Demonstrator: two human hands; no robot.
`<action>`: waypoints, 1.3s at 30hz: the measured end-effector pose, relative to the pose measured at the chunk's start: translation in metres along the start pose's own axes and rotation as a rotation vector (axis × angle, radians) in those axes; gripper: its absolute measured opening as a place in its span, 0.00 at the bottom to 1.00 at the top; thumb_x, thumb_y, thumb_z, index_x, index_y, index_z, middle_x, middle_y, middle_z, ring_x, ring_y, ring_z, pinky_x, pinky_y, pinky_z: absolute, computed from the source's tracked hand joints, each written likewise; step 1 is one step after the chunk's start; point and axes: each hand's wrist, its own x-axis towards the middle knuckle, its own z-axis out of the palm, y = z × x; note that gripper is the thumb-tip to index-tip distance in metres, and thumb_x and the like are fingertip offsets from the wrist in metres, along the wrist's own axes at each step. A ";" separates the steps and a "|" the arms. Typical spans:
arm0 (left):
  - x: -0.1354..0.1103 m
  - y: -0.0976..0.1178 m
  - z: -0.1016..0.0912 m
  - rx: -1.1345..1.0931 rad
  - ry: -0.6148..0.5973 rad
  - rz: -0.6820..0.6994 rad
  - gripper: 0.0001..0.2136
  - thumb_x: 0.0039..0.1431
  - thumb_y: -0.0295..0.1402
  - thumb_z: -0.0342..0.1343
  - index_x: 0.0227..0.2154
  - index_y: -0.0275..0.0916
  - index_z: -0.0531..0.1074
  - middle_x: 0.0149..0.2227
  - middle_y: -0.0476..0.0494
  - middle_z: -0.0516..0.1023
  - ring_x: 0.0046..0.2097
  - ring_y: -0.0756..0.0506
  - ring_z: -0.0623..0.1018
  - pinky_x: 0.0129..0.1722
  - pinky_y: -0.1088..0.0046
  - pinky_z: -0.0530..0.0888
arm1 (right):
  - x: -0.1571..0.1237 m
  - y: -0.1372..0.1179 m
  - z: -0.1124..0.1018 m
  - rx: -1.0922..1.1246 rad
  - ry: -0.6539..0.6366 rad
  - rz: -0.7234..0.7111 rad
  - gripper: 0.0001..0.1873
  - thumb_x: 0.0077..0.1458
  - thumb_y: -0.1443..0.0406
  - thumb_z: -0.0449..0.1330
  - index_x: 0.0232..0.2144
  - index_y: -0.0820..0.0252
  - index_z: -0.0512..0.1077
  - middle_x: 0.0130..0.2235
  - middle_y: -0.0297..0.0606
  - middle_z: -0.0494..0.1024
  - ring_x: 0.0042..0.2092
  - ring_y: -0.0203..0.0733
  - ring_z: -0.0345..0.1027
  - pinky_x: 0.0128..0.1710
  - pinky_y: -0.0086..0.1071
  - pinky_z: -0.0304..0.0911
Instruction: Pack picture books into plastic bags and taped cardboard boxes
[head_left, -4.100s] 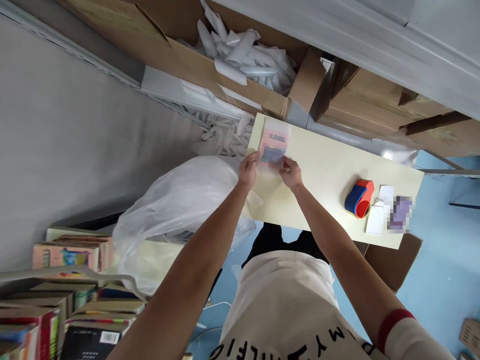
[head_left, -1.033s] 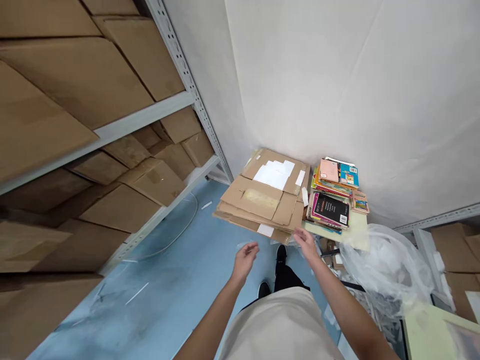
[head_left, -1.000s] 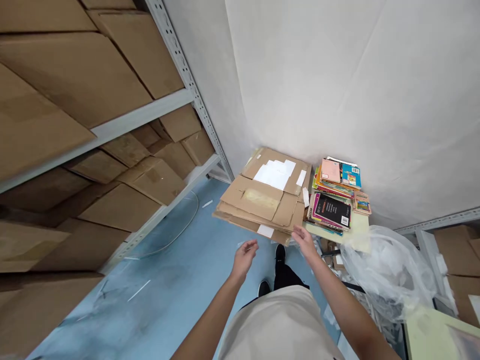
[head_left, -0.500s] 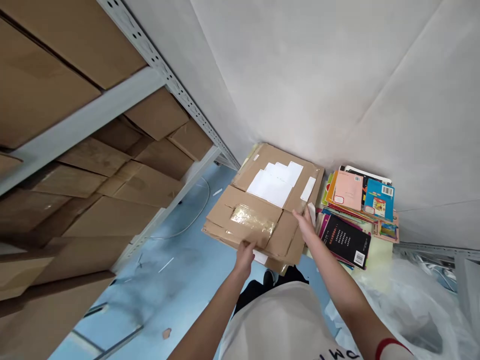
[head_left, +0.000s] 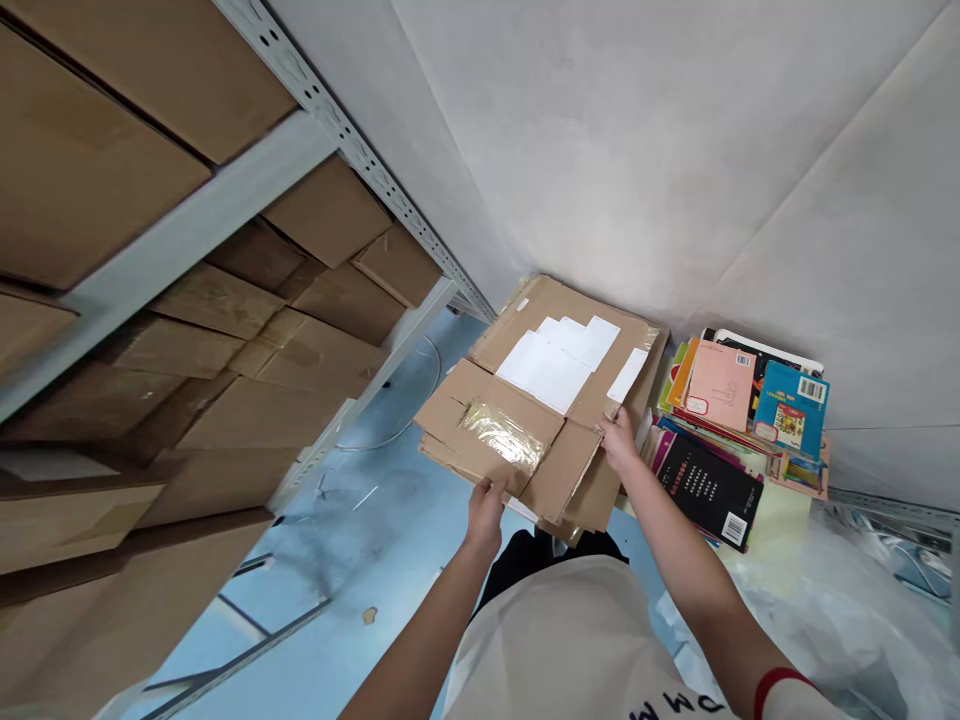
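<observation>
A flattened cardboard box [head_left: 555, 465] lies in front of me, on top of more flat cardboard. It carries white paper labels [head_left: 551, 360] and a strip of shiny clear tape [head_left: 504, 434]. My left hand [head_left: 486, 515] pinches its near edge, thumb on top. At the right side, my right hand [head_left: 619, 440] is closed on the edge of the same sheet, just below a small white label [head_left: 628, 374]. Right of the cardboard are stacked books, with a black book [head_left: 709, 487], a pink one [head_left: 721, 383] and a blue one [head_left: 791, 408] on top.
At left a metal shelf rack [head_left: 202, 225] holds several brown cartons [head_left: 285, 415]. A pale wall [head_left: 637, 160] rises behind the cardboard. Clear plastic sheeting [head_left: 832, 600] lies at lower right. On the blue floor [head_left: 360, 540] are a cable and scraps.
My right hand has shifted down and now grips the edge of the top cardboard, which has lifted slightly apart from the sheet below. My view has shifted a little left.
</observation>
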 end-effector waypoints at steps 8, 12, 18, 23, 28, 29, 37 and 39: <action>0.024 0.003 -0.044 -0.471 0.030 0.112 0.08 0.47 0.35 0.60 0.26 0.41 0.66 0.26 0.52 0.72 0.28 0.51 0.71 0.30 0.74 0.69 | -0.062 0.004 -0.004 0.118 -0.078 -0.003 0.19 0.44 0.59 0.64 0.40 0.49 0.65 0.42 0.32 0.80 0.35 0.40 0.74 0.27 0.28 0.65; 0.038 0.008 -0.070 -0.510 0.007 0.182 0.10 0.47 0.29 0.60 0.23 0.42 0.61 0.24 0.53 0.70 0.28 0.51 0.71 0.32 0.74 0.71 | -0.095 0.030 0.005 0.114 -0.075 -0.089 0.23 0.43 0.55 0.64 0.42 0.49 0.64 0.44 0.33 0.79 0.40 0.42 0.75 0.32 0.33 0.69; 0.033 0.016 -0.092 -0.529 -0.195 0.371 0.14 0.42 0.29 0.63 0.29 0.42 0.61 0.27 0.56 0.70 0.29 0.53 0.70 0.30 0.78 0.68 | -0.113 0.048 0.013 -0.157 0.145 -0.287 0.22 0.42 0.56 0.64 0.41 0.55 0.66 0.42 0.37 0.79 0.45 0.44 0.72 0.46 0.38 0.66; 0.021 0.015 -0.119 -0.461 -0.209 0.491 0.16 0.42 0.32 0.63 0.31 0.42 0.60 0.28 0.56 0.70 0.29 0.54 0.69 0.30 0.80 0.64 | -0.139 0.058 0.018 -0.231 0.153 -0.313 0.22 0.42 0.56 0.65 0.41 0.55 0.68 0.45 0.40 0.78 0.48 0.47 0.70 0.51 0.40 0.63; 0.021 0.022 -0.162 -0.561 -0.226 0.615 0.19 0.36 0.33 0.65 0.30 0.42 0.61 0.25 0.58 0.67 0.28 0.55 0.68 0.32 0.79 0.64 | -0.180 0.076 0.012 -0.266 0.079 -0.297 0.25 0.40 0.52 0.67 0.41 0.56 0.72 0.47 0.43 0.78 0.51 0.52 0.70 0.53 0.42 0.62; 0.024 0.026 -0.172 -0.572 -0.223 0.643 0.19 0.35 0.32 0.65 0.29 0.41 0.61 0.24 0.59 0.66 0.27 0.55 0.67 0.33 0.79 0.64 | -0.189 0.080 0.007 -0.267 0.078 -0.285 0.27 0.41 0.51 0.67 0.42 0.56 0.72 0.49 0.44 0.78 0.53 0.53 0.69 0.54 0.43 0.62; 0.025 0.068 -0.209 -0.454 -0.280 0.763 0.23 0.23 0.34 0.69 0.26 0.39 0.64 0.25 0.56 0.71 0.29 0.54 0.69 0.33 0.77 0.66 | -0.276 0.078 -0.094 -0.164 0.504 -0.544 0.40 0.45 0.45 0.64 0.56 0.56 0.64 0.62 0.50 0.66 0.62 0.54 0.60 0.60 0.49 0.55; 0.012 0.073 -0.194 -0.393 -0.367 0.780 0.25 0.21 0.35 0.70 0.26 0.40 0.64 0.24 0.56 0.70 0.28 0.54 0.68 0.32 0.77 0.66 | -0.304 0.066 -0.121 -0.092 0.592 -0.598 0.41 0.45 0.46 0.64 0.57 0.57 0.63 0.63 0.51 0.64 0.63 0.54 0.59 0.60 0.49 0.55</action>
